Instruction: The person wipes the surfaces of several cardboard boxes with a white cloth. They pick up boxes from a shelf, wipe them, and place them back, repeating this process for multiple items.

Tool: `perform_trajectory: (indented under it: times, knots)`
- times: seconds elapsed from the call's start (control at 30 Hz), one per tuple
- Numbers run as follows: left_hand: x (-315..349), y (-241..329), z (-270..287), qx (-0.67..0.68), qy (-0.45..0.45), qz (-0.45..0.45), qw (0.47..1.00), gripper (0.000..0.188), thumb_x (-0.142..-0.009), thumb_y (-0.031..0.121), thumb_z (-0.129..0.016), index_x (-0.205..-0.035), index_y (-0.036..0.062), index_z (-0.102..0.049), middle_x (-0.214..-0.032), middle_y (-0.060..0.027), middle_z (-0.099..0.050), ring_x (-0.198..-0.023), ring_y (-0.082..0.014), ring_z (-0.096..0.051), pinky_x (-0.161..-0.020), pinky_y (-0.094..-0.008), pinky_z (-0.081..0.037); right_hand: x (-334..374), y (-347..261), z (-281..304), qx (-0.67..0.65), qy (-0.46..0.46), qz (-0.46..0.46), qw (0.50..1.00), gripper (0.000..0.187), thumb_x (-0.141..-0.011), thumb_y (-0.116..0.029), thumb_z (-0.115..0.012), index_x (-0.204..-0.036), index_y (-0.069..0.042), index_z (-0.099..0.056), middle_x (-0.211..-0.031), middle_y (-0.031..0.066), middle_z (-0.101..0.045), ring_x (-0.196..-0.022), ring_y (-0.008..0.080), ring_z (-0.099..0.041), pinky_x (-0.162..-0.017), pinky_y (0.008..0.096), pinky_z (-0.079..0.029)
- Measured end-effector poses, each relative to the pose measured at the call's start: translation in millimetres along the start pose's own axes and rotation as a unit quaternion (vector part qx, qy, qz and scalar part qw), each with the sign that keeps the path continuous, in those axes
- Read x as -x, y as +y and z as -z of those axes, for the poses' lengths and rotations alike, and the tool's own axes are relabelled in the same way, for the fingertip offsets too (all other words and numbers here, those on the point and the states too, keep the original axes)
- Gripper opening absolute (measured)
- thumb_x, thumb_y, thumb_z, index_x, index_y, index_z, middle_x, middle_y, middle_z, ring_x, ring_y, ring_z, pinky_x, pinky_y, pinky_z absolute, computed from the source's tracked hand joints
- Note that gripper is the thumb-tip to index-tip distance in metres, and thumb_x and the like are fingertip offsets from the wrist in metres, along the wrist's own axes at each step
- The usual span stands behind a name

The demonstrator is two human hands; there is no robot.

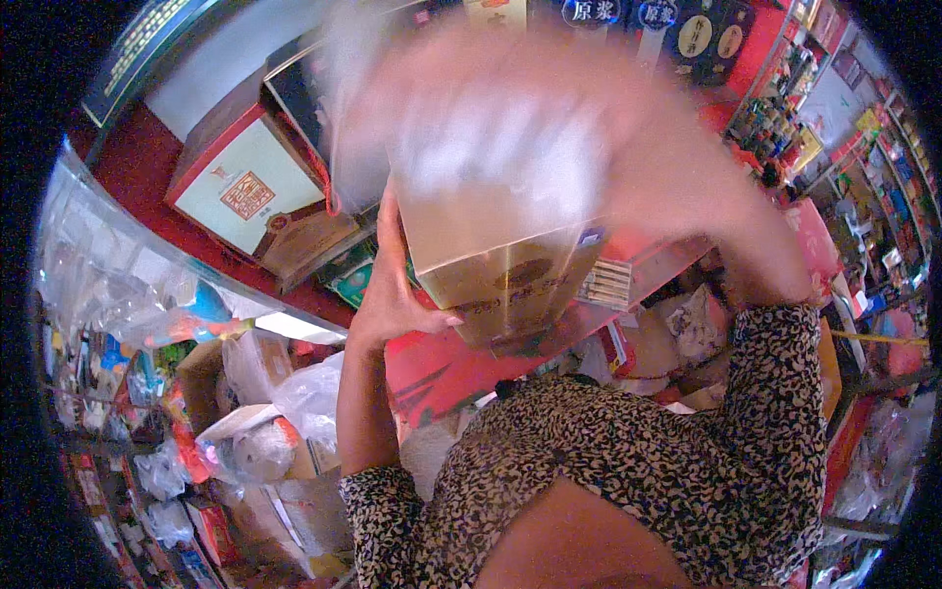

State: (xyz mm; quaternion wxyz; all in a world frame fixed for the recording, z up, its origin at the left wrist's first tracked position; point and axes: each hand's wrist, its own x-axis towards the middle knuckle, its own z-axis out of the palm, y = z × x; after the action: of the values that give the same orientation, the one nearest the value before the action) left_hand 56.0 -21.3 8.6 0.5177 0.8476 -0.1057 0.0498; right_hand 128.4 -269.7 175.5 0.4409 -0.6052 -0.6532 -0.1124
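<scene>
A brown cardboard box (510, 275) is tilted in front of me, with dark print on its near side. My left hand (386, 294) holds the box by its left side, the thumb on the near edge and the fingers up along the flank. My right hand (628, 128) is over the far upper part of the box, heavily smeared by motion. Across the box top lies a bright white blur (500, 157), perhaps a cloth or a shiny surface. The right fingers cannot be made out. Below the box shows a red surface (432, 368).
A white and red gift box (245, 191) stands on a red shelf at the far left. Black boxes (677, 34) line the back. Clear plastic bags (304, 398) and cartons crowd the left. Packed shelves (883, 187) rise on the right. A small bundle of sticks (606, 285) lies beside the box.
</scene>
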Motion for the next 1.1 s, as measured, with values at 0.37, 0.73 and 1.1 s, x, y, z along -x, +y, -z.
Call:
perform_trajectory:
  times: [0.37,0.73,1.1]
  knots:
    - [1,2,-1,0.028,0.085,-0.133,0.987,0.144,-0.045,0.053,-0.086,-0.150,0.0030,-0.002,-0.153,-0.0170,-0.018,-0.142,-0.0302,-0.021,-0.115,-0.0435,-0.020,23,106,68,0.426,-0.266,-0.171,0.847,0.035,-0.073,0.001,-0.064,-0.106,-0.007,-0.066,-0.108,0.0147,-0.064,-0.100,0.0337,-0.062,-0.088,0.0384,-0.049]
    - [16,-59,17,-0.075,-0.098,-0.098,0.987,0.127,-0.044,0.060,-0.087,-0.139,-0.0019,-0.028,-0.137,-0.0167,-0.040,-0.123,-0.0296,-0.045,-0.104,-0.0419,-0.036,-35,39,-49,0.086,-0.247,0.096,0.960,0.039,-0.075,-0.004,-0.059,-0.113,-0.011,-0.066,-0.110,0.0145,-0.065,-0.105,0.0327,-0.061,-0.088,0.0416,-0.050]
    - [39,-92,22,-0.064,0.066,-0.019,0.996,0.087,-0.049,0.058,-0.086,-0.107,-0.0012,-0.059,-0.101,-0.0107,-0.064,-0.093,-0.0246,-0.062,-0.082,-0.0386,-0.051,-96,138,-8,0.233,-0.171,0.001,0.957,0.040,-0.072,-0.007,-0.060,-0.111,-0.011,-0.067,-0.096,0.0167,-0.069,-0.088,0.0328,-0.066,-0.074,0.0436,-0.051]
